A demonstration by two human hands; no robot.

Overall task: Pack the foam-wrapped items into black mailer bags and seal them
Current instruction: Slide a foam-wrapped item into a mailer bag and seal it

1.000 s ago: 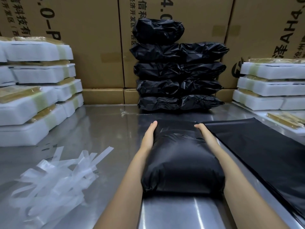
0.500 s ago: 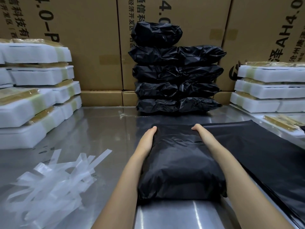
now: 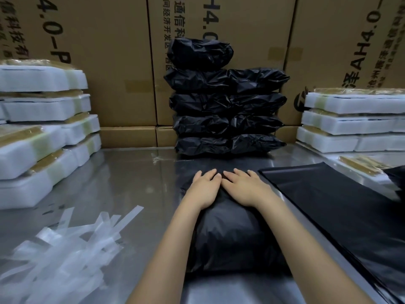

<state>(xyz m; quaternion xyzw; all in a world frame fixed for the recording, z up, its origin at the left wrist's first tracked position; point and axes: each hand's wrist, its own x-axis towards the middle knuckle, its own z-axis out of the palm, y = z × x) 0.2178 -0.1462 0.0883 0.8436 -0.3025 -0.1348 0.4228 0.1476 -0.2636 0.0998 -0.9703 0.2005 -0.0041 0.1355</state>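
Both hands [image 3: 228, 187] flat, fingers [image 3: 211, 175] open, pressing mailer bag [image 3: 232, 235] flap at 12 o'clock; uneven pressure risks incomplete seal.

Dim overhead light, glare on table [image 3: 122, 189], edges warped/blurry.

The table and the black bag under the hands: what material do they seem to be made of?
The table looks like stainless steel, brushed and glossy: it is grey and mirrors the boxes and foam stacks. The black bag looks like thin plastic film with a soft sheen; it creases under the left hand and right hand.
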